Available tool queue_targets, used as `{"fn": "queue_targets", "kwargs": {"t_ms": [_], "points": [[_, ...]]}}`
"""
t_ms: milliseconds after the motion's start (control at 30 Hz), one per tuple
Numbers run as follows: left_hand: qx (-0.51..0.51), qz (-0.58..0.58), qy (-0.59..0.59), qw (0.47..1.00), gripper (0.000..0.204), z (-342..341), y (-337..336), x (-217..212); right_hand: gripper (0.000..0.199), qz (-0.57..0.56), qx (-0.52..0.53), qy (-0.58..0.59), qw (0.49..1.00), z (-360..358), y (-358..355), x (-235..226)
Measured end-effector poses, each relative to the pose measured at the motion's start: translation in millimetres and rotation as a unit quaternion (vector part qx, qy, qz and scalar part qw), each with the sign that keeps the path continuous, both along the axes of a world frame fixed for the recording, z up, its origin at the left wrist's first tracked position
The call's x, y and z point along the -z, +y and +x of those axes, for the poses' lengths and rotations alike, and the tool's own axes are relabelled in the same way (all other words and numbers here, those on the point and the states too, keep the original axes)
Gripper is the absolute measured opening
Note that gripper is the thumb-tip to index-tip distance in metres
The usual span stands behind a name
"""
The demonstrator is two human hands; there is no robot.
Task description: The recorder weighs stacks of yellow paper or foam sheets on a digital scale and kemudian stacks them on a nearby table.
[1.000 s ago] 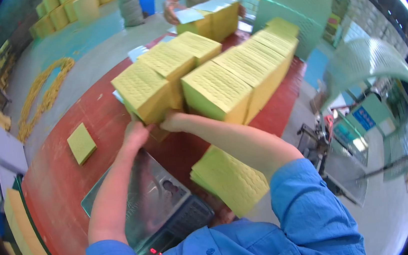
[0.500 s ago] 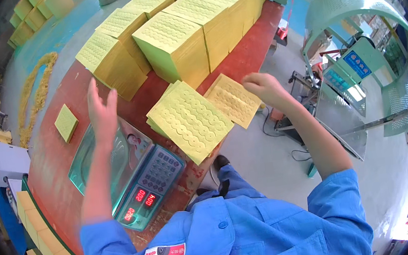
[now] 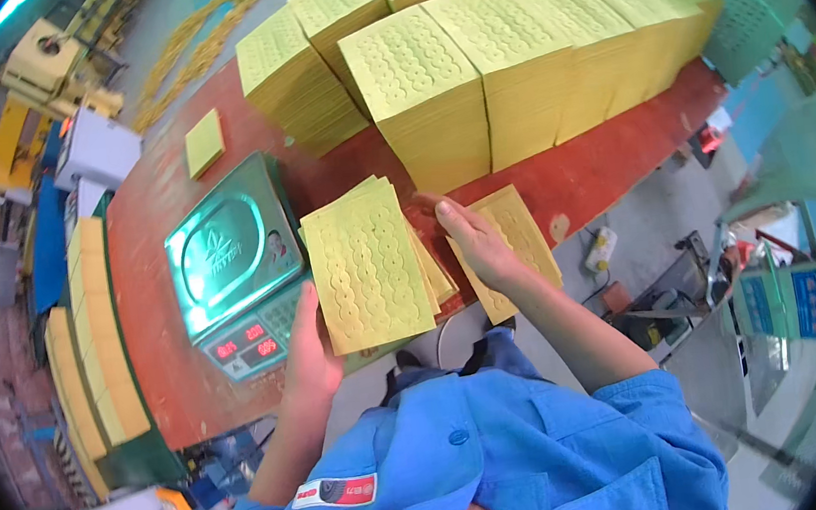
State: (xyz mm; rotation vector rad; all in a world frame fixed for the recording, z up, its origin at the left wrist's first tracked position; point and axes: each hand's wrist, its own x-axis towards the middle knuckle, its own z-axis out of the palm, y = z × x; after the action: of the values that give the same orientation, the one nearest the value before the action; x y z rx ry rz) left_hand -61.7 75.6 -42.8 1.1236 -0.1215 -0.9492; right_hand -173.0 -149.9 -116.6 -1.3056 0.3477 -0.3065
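A loose stack of yellow embossed sheets (image 3: pixel 366 265), patterned with rows of rings, rests at the table's near edge, its lower sheets fanned out unevenly to the right. My left hand (image 3: pixel 312 351) is upright along its left edge, extended rather than curled; part of its fingers is hard to see. On the other side, my right hand (image 3: pixel 478 247) is open, fingers stretched toward the stack and a small gap from its top sheet. Under and beside my right wrist lie darker tan sheets (image 3: pixel 518 227), overhanging the table edge. Neither hand grips anything visibly.
A teal weighing scale (image 3: pixel 226 250) with red lit digits stands left of the stack. Behind it sits a small yellow pad (image 3: pixel 204 144). Tall piles of yellow sheets (image 3: pixel 429 132) line the back of the red table (image 3: pixel 158 314). A green perforated machine guard (image 3: pixel 752 4) is at right.
My hands have come down and inward, from raised and apart to either side of the sheet stack. The view has turned, so the table and piles appear shifted right.
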Motion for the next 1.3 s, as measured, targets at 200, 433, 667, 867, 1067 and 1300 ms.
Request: {"fn": "queue_targets", "kwargs": {"t_ms": [200, 433, 667, 867, 1067, 1300], "points": [[-0.156, 0.031, 0.042, 0.986, 0.050, -37, -33, -1, 0.057, -0.024, 0.061, -0.103, 0.992, 20, 40, 6], [-0.137, 0.038, 0.059, 0.988, 0.050, -30, -25, 0, 0.056, 0.009, 0.039, -0.061, 0.997, 12, 12, -11], [-0.082, 0.060, 0.075, 0.992, 0.050, -20, -39, 2, 0.049, -0.055, 0.009, -0.093, 0.994, 26, -3, -16], [-0.095, 0.060, 0.068, 0.991, 0.048, -12, -26, 11, 0.029, -0.145, 0.179, 0.052, 0.972, -90, -56, 2], [-0.076, 0.070, -0.046, 0.994, 0.055, -12, -43, 0, 0.024, -0.128, 0.224, 0.203, 0.945, -157, -47, 42], [0.038, 0.208, -0.713, 0.669, 0.063, -23, -62, -51, 0.041, -0.182, 0.236, 0.250, 0.921, -130, -15, 13]]}}
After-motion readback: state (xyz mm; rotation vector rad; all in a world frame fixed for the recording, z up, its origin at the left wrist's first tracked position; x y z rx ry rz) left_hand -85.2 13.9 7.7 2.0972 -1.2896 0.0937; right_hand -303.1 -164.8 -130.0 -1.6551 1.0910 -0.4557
